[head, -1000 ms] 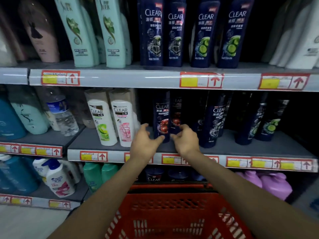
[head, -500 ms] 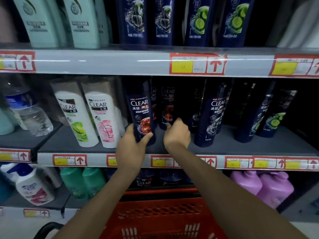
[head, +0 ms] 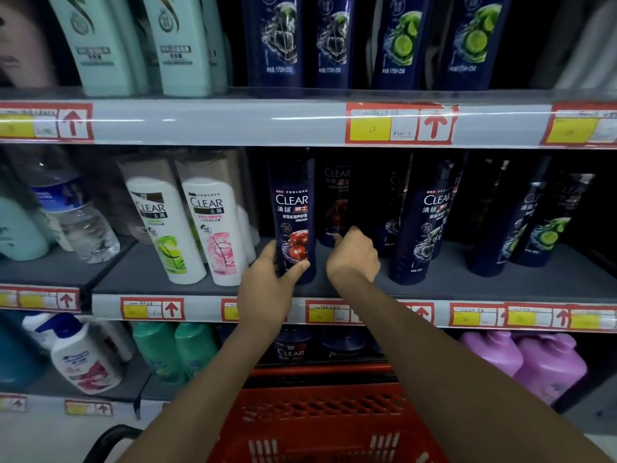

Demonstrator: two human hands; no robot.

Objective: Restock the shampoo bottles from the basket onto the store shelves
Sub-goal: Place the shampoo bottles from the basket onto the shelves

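A dark blue Clear shampoo bottle with a red picture stands upright near the front of the middle shelf. My left hand grips its lower part, thumb across the front. My right hand reaches just right of it, its fingertips touching the base of a second dark bottle farther back; how its fingers lie is unclear. The red basket sits below my arms, its inside mostly out of view.
White Clear bottles stand left of the held one, more dark blue bottles to the right. A water bottle sits far left. The upper shelf carries teal and blue bottles; purple jugs fill the lower right.
The front red-picture bottle has come forward and slightly left in my left hand. My right hand stayed by the bottle behind. The camera moved closer and lower.
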